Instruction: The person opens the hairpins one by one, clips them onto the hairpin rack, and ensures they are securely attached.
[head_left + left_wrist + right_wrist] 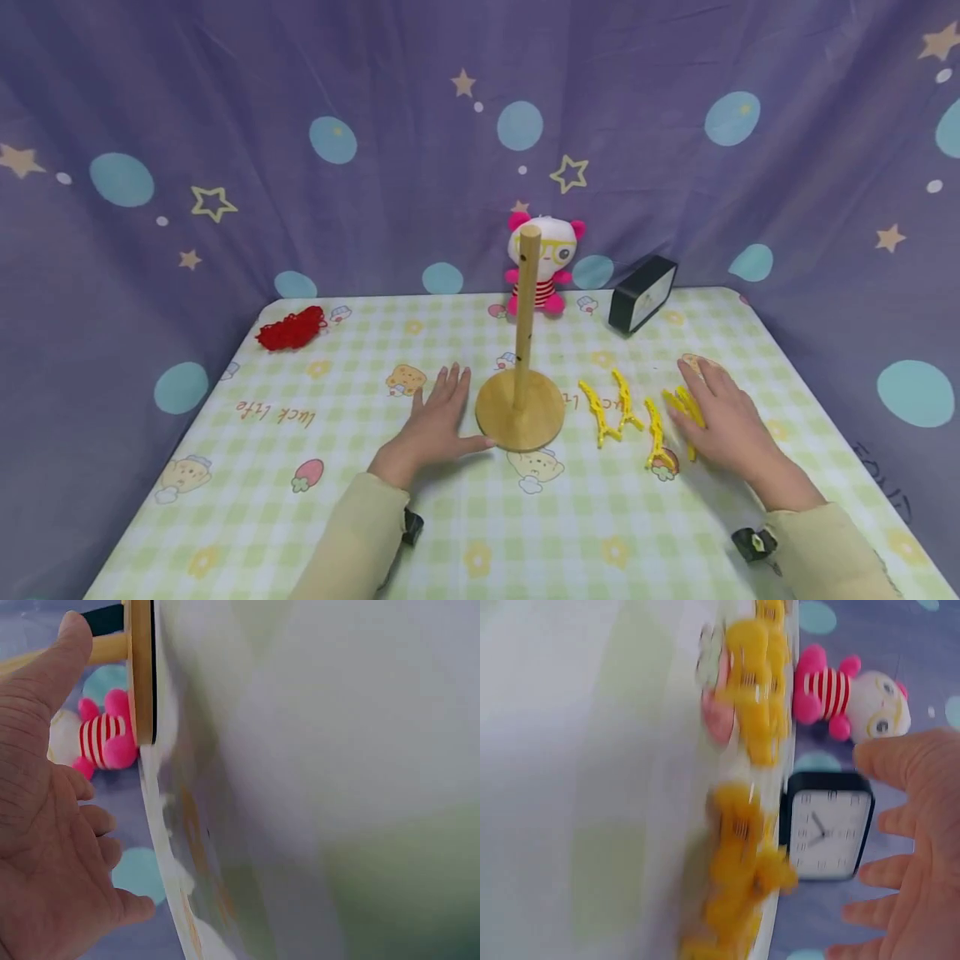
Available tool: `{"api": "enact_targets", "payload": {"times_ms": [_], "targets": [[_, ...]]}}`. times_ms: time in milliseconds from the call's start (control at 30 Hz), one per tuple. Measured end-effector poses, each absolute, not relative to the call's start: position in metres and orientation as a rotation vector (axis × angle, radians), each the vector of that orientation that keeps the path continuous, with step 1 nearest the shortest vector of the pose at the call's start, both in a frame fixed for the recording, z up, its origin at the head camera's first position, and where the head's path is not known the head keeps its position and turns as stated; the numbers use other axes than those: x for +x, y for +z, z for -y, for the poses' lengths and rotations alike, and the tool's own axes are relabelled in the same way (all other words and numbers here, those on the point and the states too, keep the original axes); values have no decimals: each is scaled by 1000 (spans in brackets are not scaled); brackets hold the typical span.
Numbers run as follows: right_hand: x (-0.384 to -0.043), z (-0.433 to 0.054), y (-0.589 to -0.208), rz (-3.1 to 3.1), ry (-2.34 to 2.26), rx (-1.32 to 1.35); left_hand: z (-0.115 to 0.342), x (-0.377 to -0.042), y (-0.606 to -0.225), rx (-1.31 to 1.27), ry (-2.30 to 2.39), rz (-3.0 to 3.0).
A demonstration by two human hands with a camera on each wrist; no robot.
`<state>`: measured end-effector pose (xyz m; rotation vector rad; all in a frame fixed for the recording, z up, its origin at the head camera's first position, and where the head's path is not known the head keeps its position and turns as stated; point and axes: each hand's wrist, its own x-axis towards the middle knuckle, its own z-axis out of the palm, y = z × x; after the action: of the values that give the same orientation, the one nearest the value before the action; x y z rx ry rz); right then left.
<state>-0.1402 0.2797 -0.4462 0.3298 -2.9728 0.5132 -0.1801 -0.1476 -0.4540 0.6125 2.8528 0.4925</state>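
A wooden stand (524, 333) with a round base (495, 412) rises from the middle of the table, small dark holes in its pole. My left hand (435, 425) is just left of it, fingers spread and the thumb tip at the base's edge; whether they touch, I cannot tell. Several yellow plastic pieces (656, 429) with forked ends lie right of the base. Over the rightmost of them is my right hand (723, 421), its fingers extended and partly hiding them. In the right wrist view the yellow pieces (739, 862) look blurred, apart from the fingers.
At the back stand a pink-and-white plush toy (546, 275) and a black-framed clock (643, 295). A bundle of red netting or cord (292, 329) lies at the far left corner. A checked cloth (247, 508) covers the table, and a purple curtain (420, 208) hangs behind.
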Motion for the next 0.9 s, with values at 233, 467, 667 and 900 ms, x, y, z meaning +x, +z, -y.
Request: {"api": "enact_targets", "payload": {"times_ms": [233,467,667,900], "targets": [[-130,-320,-446,3210,549,54,132,-187,-456,551,512,-2716],[-122,-343,-448,3388,549,-71,124,-188,-456,547,469,-2708],[-117,-346,-453,3390,494,-77,122,-189,-455,552,456,-2704],[-116,-346,-454,3403,441,-72,120,-192,-459,550,447,-2700]]}}
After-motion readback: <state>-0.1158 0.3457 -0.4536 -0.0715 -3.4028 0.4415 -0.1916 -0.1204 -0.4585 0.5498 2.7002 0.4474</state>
